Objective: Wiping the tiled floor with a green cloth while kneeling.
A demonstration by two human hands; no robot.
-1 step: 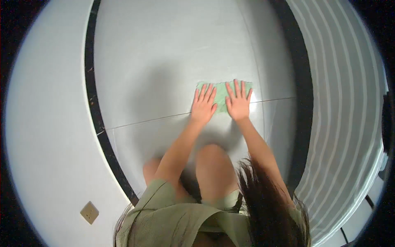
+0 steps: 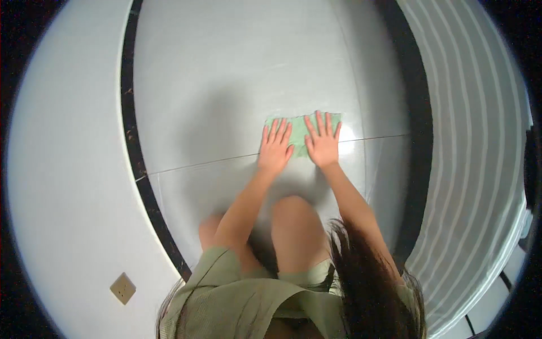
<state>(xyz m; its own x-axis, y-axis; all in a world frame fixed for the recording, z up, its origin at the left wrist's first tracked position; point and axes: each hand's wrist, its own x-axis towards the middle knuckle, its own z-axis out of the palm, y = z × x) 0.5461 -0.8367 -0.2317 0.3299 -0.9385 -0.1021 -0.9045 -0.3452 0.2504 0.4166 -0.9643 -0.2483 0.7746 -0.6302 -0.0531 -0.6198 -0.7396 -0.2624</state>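
A light green cloth [image 2: 299,134] lies spread flat on the pale tiled floor [image 2: 248,62], across a thin tile seam. My left hand [image 2: 275,152] presses palm down on its left part, fingers stretched and spread. On the right part rests my right hand [image 2: 323,146], also flat with its fingers apart. A strip of the cloth shows between the two hands; the rest under the palms is hidden.
A white wall [image 2: 62,147] with a dark skirting strip [image 2: 134,135] runs along the left, with a beige socket [image 2: 122,288] low down. To the right hangs a striped grey-white fabric [image 2: 468,152] beside a dark band [image 2: 418,130]. My bent knees [image 2: 296,226] are close below my hands.
Both hands and the cloth under them have shifted slightly to the left. The hands stay flat on the cloth.
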